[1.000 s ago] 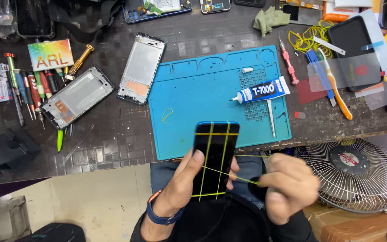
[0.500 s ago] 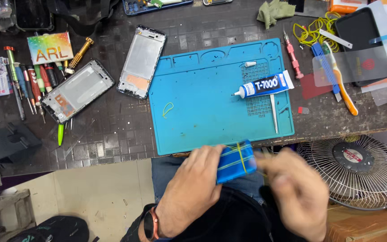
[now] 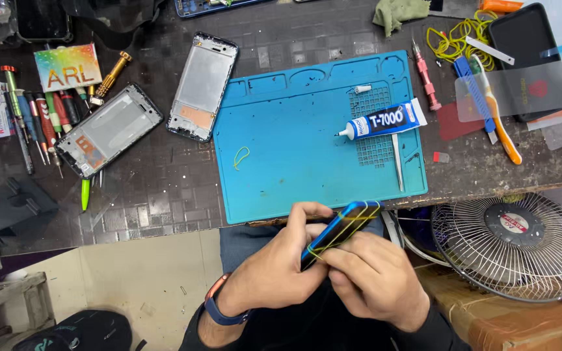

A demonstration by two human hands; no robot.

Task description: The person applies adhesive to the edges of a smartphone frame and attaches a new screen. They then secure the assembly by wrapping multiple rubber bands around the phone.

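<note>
Two bare phone frames lying on the dark desk at far left, beside a row of screwdrivers and a small rainbow-coloured card. Further right, a blue work mat carrying a stray yellow rubber band, a glue tube and a pair of tweezers. Below the mat's near edge, off the desk and over the lap, a phone wrapped in yellow rubber bands, seen nearly edge-on, long axis slanting from lower left up to upper right. Left hand clamped around the lower left end, thumb over the top edge, a blue wrist band just behind. Right hand directly beneath and to the right, fingers closed against the underside and pinching at a band near the lower corner. Both hands touching the phone; neither nearer than the other. At right, more yellow bands, a dark phone under clear film and a toothbrush on the desk; a wire fan guard below its edge.
</note>
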